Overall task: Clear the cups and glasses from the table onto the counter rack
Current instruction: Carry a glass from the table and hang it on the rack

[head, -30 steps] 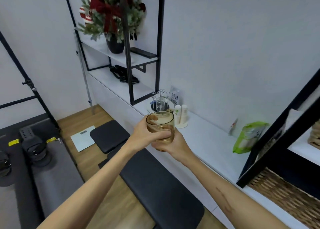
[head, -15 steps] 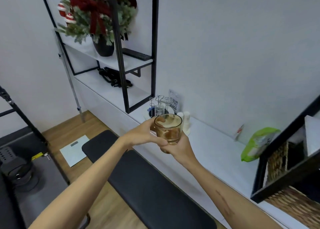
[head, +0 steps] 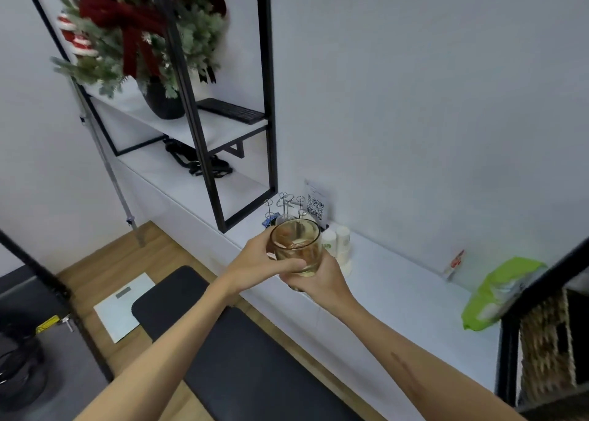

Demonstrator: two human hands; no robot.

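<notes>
Amber glass (head: 296, 250): a clear, amber-tinted tumbler held upright in both hands, in the air over the front edge of the white counter (head: 398, 296), in front of the wire rack
Left hand (head: 255, 263): wraps the tumbler's left side, thumb lying across the near wall low down, fingers curled round the far side
Right hand (head: 322, 280): cups the tumbler from below and from the right, palm under the base, fingers curled up the right wall
Wire rack (head: 285, 208): a chrome stand with looped prongs pointing up, on the counter against the wall, just behind the glass; a small clear glass seems to sit on it, partly hidden by the tumbler
Paper cups (head: 338, 240): two pale stacks standing on the counter just right of the tumbler
QR card (head: 315, 204): propped against the wall behind the rack
Green bag (head: 497, 293): lies on the counter well to the right, near a black frame and a woven basket (head: 548, 347)
Black shelf frame (head: 207, 108): stands on the counter to the left of the rack, carrying a potted Christmas arrangement (head: 140, 32) and a dark keyboard (head: 232, 111)
Black padded bench (head: 229, 353): runs along the floor below the arms, beside a white scale (head: 124, 306) on the wooden floor
</notes>
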